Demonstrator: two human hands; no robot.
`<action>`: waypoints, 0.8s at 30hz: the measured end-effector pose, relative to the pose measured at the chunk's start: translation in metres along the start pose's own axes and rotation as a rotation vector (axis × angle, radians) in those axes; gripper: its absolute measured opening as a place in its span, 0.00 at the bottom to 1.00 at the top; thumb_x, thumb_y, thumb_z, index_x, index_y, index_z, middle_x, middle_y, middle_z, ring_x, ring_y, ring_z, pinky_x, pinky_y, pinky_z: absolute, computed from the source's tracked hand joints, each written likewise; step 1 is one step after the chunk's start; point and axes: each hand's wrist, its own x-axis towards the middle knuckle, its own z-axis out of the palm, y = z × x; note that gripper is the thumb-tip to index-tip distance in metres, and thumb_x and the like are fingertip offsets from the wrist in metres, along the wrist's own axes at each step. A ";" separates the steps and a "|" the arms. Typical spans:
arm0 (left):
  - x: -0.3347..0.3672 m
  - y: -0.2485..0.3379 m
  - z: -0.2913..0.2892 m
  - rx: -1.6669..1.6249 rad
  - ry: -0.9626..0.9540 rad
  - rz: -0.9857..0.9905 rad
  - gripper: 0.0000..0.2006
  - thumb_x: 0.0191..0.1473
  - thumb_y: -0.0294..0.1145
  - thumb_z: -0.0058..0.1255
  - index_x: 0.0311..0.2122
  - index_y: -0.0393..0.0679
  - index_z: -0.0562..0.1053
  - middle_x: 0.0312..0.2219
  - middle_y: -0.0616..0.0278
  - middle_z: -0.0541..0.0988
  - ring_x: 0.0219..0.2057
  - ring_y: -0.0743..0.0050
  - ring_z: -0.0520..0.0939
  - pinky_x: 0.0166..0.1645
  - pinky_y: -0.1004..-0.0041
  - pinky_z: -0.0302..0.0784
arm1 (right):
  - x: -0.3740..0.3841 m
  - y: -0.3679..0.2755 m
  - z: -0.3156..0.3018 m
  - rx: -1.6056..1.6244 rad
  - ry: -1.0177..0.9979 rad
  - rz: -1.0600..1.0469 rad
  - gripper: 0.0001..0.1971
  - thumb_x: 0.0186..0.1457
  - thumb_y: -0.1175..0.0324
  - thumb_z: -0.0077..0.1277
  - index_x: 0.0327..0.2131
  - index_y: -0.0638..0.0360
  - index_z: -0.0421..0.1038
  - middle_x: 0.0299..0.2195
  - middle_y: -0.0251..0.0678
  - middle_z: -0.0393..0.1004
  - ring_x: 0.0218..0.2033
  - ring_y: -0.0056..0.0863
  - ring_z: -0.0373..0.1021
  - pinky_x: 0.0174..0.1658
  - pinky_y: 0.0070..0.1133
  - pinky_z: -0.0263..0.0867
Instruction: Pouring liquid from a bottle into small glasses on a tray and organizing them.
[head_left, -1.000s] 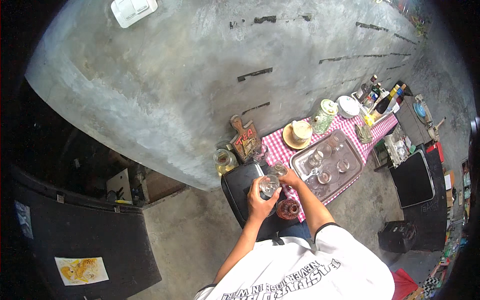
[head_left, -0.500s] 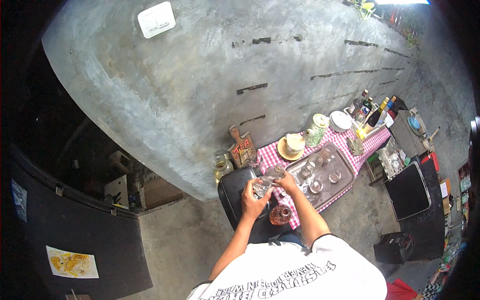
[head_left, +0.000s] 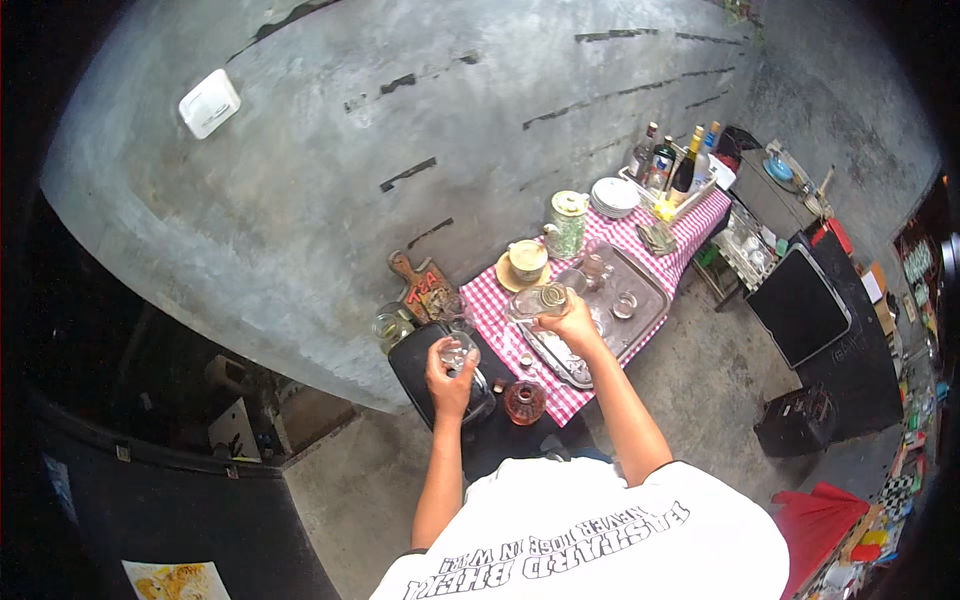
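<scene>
My left hand point(head_left: 450, 385) is closed round a clear drinking glass point(head_left: 460, 352), held above the black box-like surface point(head_left: 411, 366) at the table's left end. My right hand point(head_left: 572, 325) grips a clear glass bottle point(head_left: 528, 303), tipped sideways over the left edge of the metal tray point(head_left: 655, 305). Several glasses stand on the tray, among them a small glass point(head_left: 624, 304). Close to my body sits a round decanter point(head_left: 525, 402) of reddish-brown liquid. A small stopper point(head_left: 498, 385) lies beside it.
On the checked cloth point(head_left: 485, 298) stand a cup on a saucer point(head_left: 526, 262), a green patterned jug point(head_left: 567, 225), stacked white plates point(head_left: 614, 197) and a crate of bottles point(head_left: 690, 180). A wooden board point(head_left: 425, 288) and a glass jar point(head_left: 392, 326) are by the wall.
My hands have moved apart. The right carried the bottle rightward to the tray's edge, while the left kept the glass over the black surface. The whole view has shifted.
</scene>
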 end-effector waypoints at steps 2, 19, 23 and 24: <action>0.000 0.003 0.001 -0.077 -0.003 -0.020 0.23 0.50 0.31 0.64 0.50 0.38 0.69 0.40 0.59 0.77 0.40 0.74 0.78 0.44 0.73 0.76 | -0.013 -0.010 -0.015 0.082 0.005 0.016 0.23 0.43 0.83 0.58 0.46 0.63 0.68 0.39 0.31 0.75 0.37 0.20 0.73 0.39 0.21 0.76; -0.065 0.111 0.098 -0.071 -0.131 -0.018 0.24 0.50 0.26 0.62 0.51 0.37 0.67 0.42 0.60 0.74 0.44 0.74 0.76 0.51 0.72 0.73 | -0.101 -0.063 -0.156 0.412 0.138 -0.066 0.25 0.47 0.82 0.60 0.50 0.67 0.65 0.40 0.40 0.77 0.37 0.27 0.76 0.37 0.24 0.78; -0.092 0.141 0.149 -0.107 -0.235 -0.069 0.25 0.49 0.26 0.63 0.52 0.37 0.66 0.42 0.61 0.74 0.44 0.75 0.76 0.50 0.73 0.72 | -0.112 -0.069 -0.184 0.423 0.164 -0.139 0.27 0.47 0.83 0.59 0.52 0.66 0.63 0.44 0.40 0.75 0.41 0.27 0.75 0.42 0.25 0.77; -0.099 0.143 0.162 -0.146 -0.266 -0.086 0.25 0.48 0.26 0.63 0.52 0.37 0.66 0.42 0.61 0.74 0.44 0.75 0.76 0.51 0.73 0.72 | -0.113 -0.068 -0.193 0.330 0.174 -0.165 0.28 0.47 0.84 0.58 0.53 0.66 0.62 0.45 0.40 0.74 0.42 0.27 0.75 0.42 0.25 0.77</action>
